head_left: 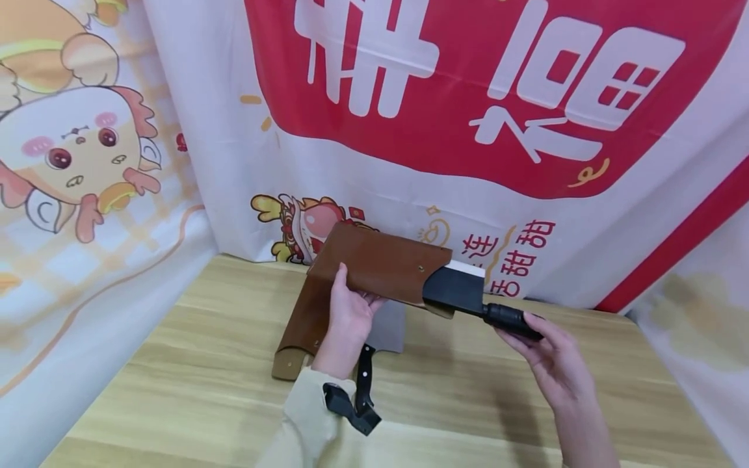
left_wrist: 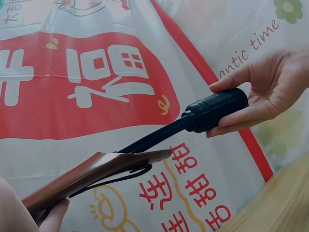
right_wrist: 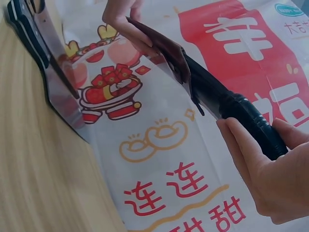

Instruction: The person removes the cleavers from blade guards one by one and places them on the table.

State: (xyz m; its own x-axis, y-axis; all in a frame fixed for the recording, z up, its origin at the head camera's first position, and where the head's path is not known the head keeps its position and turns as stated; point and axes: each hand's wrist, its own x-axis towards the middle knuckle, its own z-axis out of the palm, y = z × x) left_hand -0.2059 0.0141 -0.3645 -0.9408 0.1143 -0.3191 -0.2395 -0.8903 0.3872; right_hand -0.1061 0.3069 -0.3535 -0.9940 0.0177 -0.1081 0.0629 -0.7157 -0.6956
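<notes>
My left hand (head_left: 350,313) grips a brown leather sheath (head_left: 380,263) by its near edge, thumb on the upper face and fingers underneath. A black-bladed cleaver (head_left: 453,289) with a bright edge sits mostly inside that sheath, only the handle end of its blade showing. With thumb and fingers my right hand (head_left: 558,364) holds its round black handle (left_wrist: 217,110). Both cleaver and sheath are raised above the table. Beneath them lie a second brown sheath (head_left: 301,322) and a second cleaver (head_left: 387,325) with a riveted black handle, partly hidden by my left arm.
The wood-grain table (head_left: 193,390) spreads under both hands. A printed red and white cloth (head_left: 374,149) hangs close behind the raised sheath, and another patterned cloth (head_left: 111,279) rises on the left. A black strap (head_left: 351,408) circles my left wrist.
</notes>
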